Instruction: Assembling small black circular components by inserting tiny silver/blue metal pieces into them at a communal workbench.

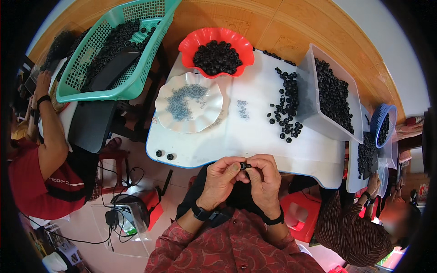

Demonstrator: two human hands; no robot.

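At the table's near edge my left hand (221, 179) pinches a small black round part (243, 166) between thumb and fingers. My right hand (264, 182) is closed against the same part from the other side, its fingertips touching it. Two similar black parts (164, 155) lie at the near left corner of the white table (205, 145). Farther off, a white wavy-rimmed plate (164, 100) carries many tiny bluish clear pieces (184, 102), and more of these pieces (243, 110) lie on the tabletop. Loose black parts (287, 109) are scattered farther right.
A red wavy bowl (248, 50) of black parts stands at the back, a translucent bin (309, 100) of them at right. Upper left is a green basket (123, 94). Co-workers sit left (45, 173) and right (355, 232). Cables (116, 182) and a red stool (300, 214) are below.
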